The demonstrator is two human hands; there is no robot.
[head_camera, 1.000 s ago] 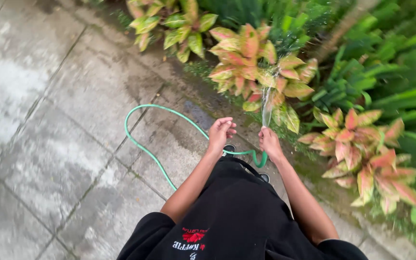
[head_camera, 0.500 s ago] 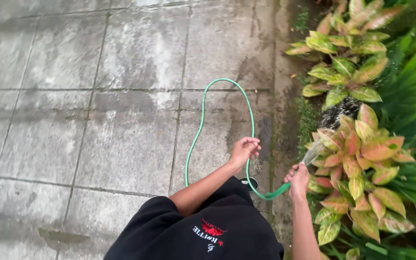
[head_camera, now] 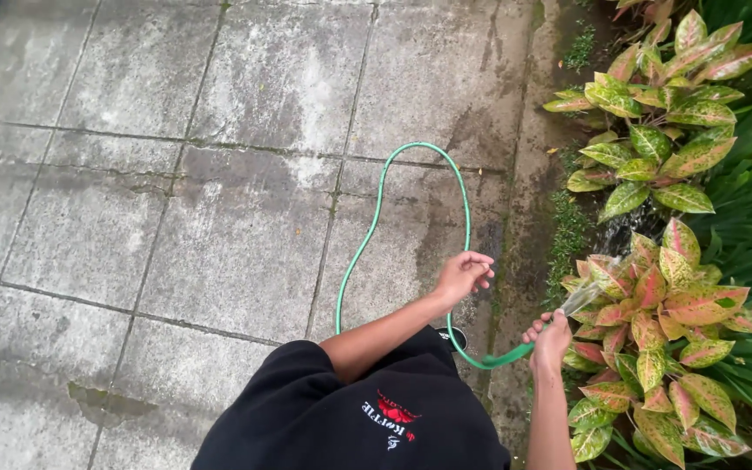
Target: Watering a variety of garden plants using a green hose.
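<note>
Right hand grips the end of the green hose and sprays water on the pink and green plant.

Left hand holds the hose loosely a little way back, fingers curled around it, and the long loop lies on the grey stone path. To water well, I think the right hand should aim low at the roots and move slowly. The left hand should keep the hose free of kinks. Both arms reach forward and down, the right one stretched out toward the garden bed.
</note>
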